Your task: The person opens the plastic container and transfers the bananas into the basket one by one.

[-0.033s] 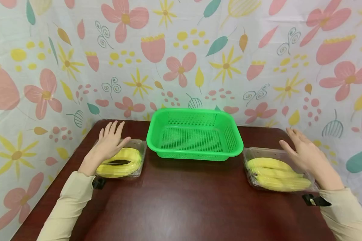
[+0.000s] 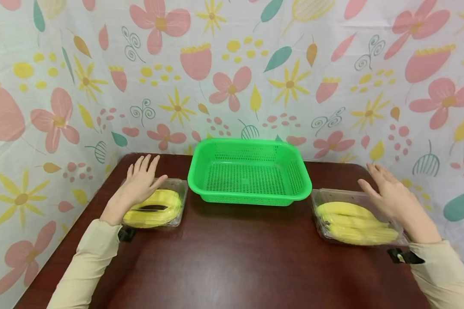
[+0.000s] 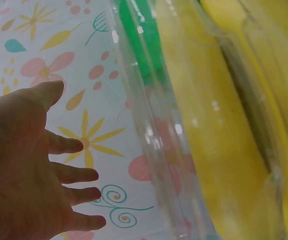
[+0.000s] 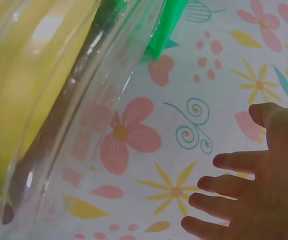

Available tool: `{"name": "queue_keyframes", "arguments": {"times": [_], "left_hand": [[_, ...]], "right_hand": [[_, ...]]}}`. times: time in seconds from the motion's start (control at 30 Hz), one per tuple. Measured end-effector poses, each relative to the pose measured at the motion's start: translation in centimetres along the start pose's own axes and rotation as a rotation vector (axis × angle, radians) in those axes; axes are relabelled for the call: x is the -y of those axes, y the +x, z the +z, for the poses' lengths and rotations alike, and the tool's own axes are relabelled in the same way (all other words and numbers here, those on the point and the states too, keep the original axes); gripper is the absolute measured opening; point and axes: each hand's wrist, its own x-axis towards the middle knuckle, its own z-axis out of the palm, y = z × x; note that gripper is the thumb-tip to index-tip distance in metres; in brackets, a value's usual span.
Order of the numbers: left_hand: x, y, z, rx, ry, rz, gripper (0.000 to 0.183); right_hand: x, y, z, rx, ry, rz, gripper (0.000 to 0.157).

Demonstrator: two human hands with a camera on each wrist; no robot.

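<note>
Flower-printed cloth (image 2: 232,25) is hanging behind and along both sides of a dark red-brown worktop (image 2: 236,257). At the middle left of the frame the left hand (image 2: 141,182) is hovering above a clear plastic box, its fingers spread and grasping nothing. At the middle right the right hand (image 2: 396,201) is poised likewise over the outer end of a second one, also free of any load. Both wrist views are showing a gap between hand and plastic, so the two are probably being held off to the sides to leave the fruit untouched.

Under the left hand, the left box (image 2: 182,201) is holding yellow bananas (image 2: 166,199); at the right of the frame the right box (image 2: 344,195) is carrying another bunch of bananas (image 2: 348,221). Their walls are likely serving to stop the curved fruit from rolling; whether lids are covering them, I cannot tell. Near the centre, towards the back edge, a green basket (image 2: 249,197) is sitting between the boxes, perhaps so that either side is equally handy. Black bands (image 2: 406,256) are circling the cuffs, presumably supporting the wrist cameras.
</note>
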Motion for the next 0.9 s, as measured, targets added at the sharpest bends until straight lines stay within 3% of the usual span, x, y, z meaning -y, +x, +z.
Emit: {"name": "queue_keyframes", "arguments": {"times": [0.3, 0.5, 0.77, 0.9], "left_hand": [[0.1, -0.1, 0.4, -0.016, -0.026, 0.046, 0.068], [0.4, -1.0, 0.7, -0.064, -0.076, 0.089, 0.051], [1.0, -2.2, 0.4, -0.202, -0.109, 0.09, 0.029], [1.5, -2.6, 0.3, -0.269, -0.105, 0.087, 0.024]], "right_hand": [[0.6, 0.0, 0.3, -0.044, -0.04, -0.027, 0.067], [2.5, -0.9, 0.3, -0.103, -0.002, -0.041, 0.057], [5.1, -1.8, 1.1, -0.35, 0.078, -0.11, 0.03], [6.1, -1.8, 1.1, -0.408, 0.173, -0.126, 0.017]]}}
